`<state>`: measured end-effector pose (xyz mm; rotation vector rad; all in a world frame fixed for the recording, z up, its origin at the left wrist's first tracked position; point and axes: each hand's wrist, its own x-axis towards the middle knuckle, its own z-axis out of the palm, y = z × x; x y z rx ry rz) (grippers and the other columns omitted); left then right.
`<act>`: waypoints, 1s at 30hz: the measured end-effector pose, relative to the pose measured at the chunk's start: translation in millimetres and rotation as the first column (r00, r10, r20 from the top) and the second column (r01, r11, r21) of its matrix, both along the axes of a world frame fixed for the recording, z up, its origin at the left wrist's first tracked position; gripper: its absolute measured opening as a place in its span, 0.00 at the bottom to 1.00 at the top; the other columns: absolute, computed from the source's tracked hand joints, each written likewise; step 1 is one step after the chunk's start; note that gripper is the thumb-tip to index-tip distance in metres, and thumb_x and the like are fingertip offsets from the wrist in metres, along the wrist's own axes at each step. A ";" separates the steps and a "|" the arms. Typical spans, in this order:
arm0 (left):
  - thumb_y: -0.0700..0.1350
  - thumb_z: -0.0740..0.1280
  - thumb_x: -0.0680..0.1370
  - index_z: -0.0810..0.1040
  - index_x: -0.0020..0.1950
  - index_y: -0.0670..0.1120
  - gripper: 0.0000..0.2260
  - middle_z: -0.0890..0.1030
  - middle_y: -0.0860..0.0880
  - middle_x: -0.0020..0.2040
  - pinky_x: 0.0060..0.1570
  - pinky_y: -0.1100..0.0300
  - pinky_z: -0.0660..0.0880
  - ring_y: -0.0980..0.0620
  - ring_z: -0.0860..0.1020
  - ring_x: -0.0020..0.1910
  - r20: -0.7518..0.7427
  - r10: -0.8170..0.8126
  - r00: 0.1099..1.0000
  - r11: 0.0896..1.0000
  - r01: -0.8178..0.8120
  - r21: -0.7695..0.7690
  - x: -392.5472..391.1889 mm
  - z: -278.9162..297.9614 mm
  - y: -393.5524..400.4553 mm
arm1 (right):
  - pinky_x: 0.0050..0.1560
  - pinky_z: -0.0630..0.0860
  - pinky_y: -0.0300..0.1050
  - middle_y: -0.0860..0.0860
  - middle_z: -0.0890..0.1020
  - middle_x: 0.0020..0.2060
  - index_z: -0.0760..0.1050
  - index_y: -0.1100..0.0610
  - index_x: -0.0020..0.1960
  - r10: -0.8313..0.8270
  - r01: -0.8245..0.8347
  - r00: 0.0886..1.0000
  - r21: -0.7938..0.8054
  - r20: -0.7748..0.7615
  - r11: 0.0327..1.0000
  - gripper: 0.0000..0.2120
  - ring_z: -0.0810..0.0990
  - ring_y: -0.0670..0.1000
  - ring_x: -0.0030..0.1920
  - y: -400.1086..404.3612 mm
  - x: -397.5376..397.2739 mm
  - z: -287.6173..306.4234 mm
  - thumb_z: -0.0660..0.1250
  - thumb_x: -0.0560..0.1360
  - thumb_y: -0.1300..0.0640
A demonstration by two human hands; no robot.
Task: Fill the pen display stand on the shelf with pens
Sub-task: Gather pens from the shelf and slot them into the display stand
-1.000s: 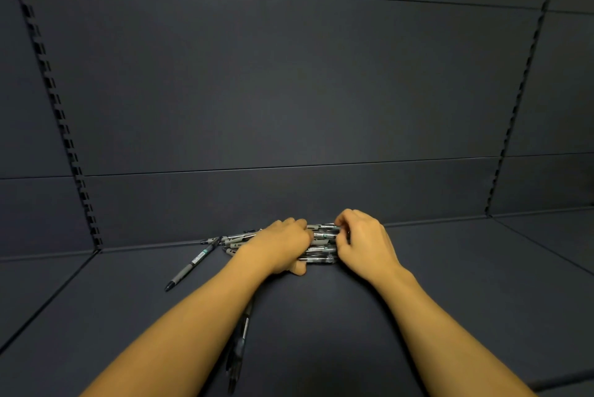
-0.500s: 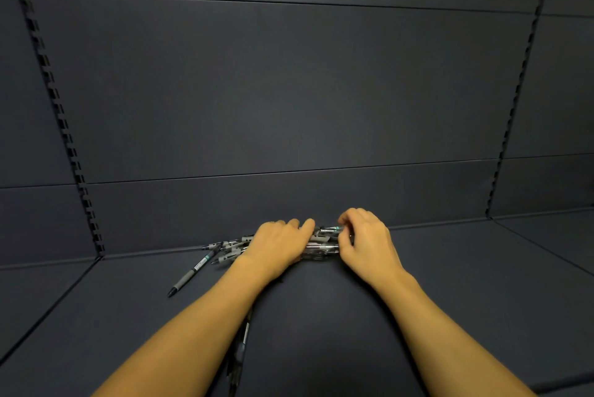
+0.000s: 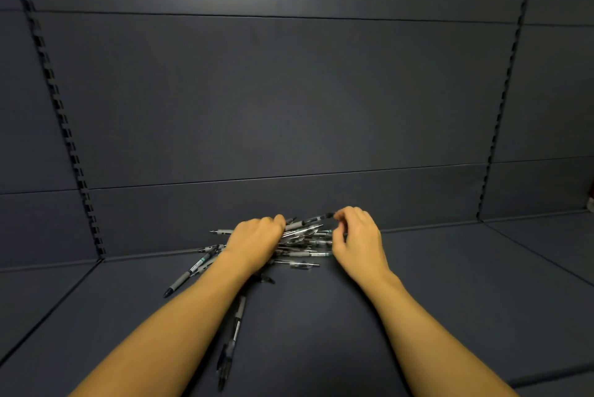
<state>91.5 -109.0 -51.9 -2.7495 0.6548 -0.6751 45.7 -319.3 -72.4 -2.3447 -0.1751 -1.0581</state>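
Both bare forearms reached in from the bottom edge toward a heap of pens (image 3: 302,242) that lay on the dark shelf board (image 3: 450,294) a little below the frame's centre, close to the seam where the board met the back panel (image 3: 289,91). The left hand (image 3: 255,240) lay knuckles-up on the heap's 9 o'clock side, its fingers curled down over several barrels so that it gripped a bunch of them; the fingertips themselves were hidden under the hand. The right hand (image 3: 358,240) sat at the heap's 3 o'clock side with its fingers bent, and thumb and forefinger pinched the end of one raised pen (image 3: 313,220), which slanted from the heap up toward 2 o'clock. Between the two hands the pens lay mostly crosswise, stacked and crossing one another, grey-gripped with clear barrels. Loose ones had strayed from the heap: a long grey-gripped pen (image 3: 188,273) pointed toward 8 o'clock just beside the left wrist, another pen tip (image 3: 220,231) stuck out toward 9 o'clock beyond the left knuckles, and a single pen (image 3: 302,264) lay flat at the heap's 6 o'clock edge. Farther toward 6 o'clock, partly under the left forearm, a dark pen (image 3: 232,337) stretched along the board toward the viewer. Slotted uprights (image 3: 62,120) ran up the back panel at 9 and 3 o'clock. A pen display stand could not be made out anywhere in this view.
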 end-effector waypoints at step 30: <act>0.46 0.61 0.83 0.69 0.59 0.45 0.07 0.77 0.45 0.45 0.38 0.51 0.73 0.44 0.77 0.40 -0.077 0.489 0.869 0.864 -0.495 -0.098 -157.3 50.3 219.2 | 0.48 0.70 0.43 0.51 0.78 0.50 0.75 0.58 0.57 0.445 -0.464 0.886 -0.244 -0.132 0.852 0.09 0.76 0.54 0.52 181.1 -33.8 43.1 0.63 0.78 0.59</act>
